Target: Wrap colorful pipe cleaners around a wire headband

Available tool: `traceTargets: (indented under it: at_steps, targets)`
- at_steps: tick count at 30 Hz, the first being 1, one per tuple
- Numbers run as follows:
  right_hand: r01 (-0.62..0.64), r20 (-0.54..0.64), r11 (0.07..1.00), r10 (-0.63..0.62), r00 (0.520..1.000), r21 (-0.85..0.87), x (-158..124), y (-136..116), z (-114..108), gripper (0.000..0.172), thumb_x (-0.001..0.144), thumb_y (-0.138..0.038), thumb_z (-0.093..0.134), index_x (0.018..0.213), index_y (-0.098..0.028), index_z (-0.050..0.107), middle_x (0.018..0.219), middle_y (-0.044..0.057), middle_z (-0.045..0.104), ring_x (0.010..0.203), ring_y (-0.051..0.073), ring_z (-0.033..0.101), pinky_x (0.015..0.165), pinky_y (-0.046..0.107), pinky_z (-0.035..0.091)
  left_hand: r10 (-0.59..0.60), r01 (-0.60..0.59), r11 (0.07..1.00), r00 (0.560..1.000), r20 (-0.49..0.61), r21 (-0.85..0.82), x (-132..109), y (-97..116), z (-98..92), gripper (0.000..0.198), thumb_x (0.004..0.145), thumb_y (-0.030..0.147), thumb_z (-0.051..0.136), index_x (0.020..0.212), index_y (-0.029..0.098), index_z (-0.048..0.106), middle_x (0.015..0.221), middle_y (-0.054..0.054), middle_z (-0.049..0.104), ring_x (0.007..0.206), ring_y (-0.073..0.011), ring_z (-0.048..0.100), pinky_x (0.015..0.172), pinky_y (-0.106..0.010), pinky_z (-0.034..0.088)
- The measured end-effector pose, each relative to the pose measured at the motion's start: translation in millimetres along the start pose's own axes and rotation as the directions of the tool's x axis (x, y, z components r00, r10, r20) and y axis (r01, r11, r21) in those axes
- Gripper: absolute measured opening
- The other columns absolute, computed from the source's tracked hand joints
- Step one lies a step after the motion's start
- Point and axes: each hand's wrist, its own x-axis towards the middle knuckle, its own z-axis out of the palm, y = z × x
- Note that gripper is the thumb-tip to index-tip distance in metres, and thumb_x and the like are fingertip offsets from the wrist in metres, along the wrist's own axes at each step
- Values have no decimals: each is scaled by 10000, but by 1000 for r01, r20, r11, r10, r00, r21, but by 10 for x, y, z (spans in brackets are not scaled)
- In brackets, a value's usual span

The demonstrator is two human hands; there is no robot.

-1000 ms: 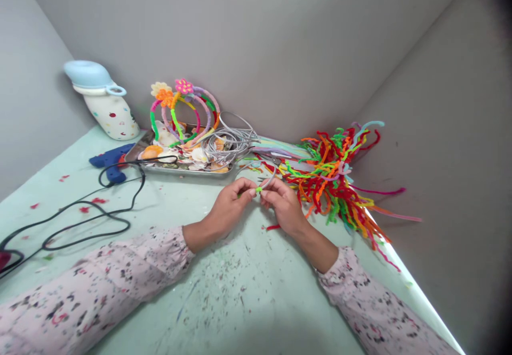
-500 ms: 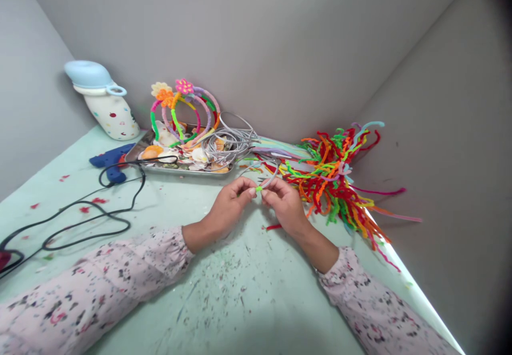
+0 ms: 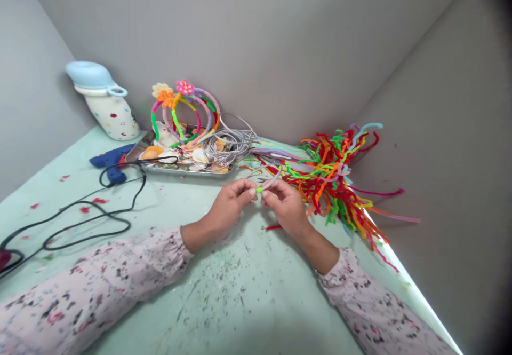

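green pipe cleaner (image 3: 259, 189) pinched in left hand (image 3: 230, 205) grip — grey headband (image 3: 272, 180) pinched in right hand (image 3: 285, 205).

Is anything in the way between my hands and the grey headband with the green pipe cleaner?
Nothing visible. The right hand pinches the grey headband near its end, and the left hand pinches the green pipe cleaner wound there.

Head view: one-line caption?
Left hand pinches a green fuzzy pipe cleaner onto a thin grey headband in the right hand.
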Motion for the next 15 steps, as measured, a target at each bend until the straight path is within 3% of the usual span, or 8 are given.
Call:
traceTargets:
  at_steps: [8,12,15]
  targets:
    - [-16,26,999,15,1000,29,20,-4,-21,104,796,-292,616,846,-203,594,660,-31,572,608,128,525,600,261,433,14,-15,1000,997,-71,-16,-1,-44,23,97,818,263,583,800,169,601,718,7,541,674,-120,466,669,-249,370]
    - [100,-138,995,-101,985,-16,-15,-29,-10,110,854,-313,552,808,-214,567,658,-35,519,612,123,493,608,258,409,9,-11,1000,992,-123,-16,10,-45,18,75,816,245,579,833,174,595,758,14,544,704,-116,472,703,-244,382]
    - [170,-136,967,-197,971,-189,-61,-46,14,211,875,-330,531,704,-208,555,645,-23,491,619,132,469,622,271,390,9,-9,1000,991,-137,-3,14,-47,11,74,807,245,584,831,175,589,762,14,546,712,-120,477,708,-246,384]
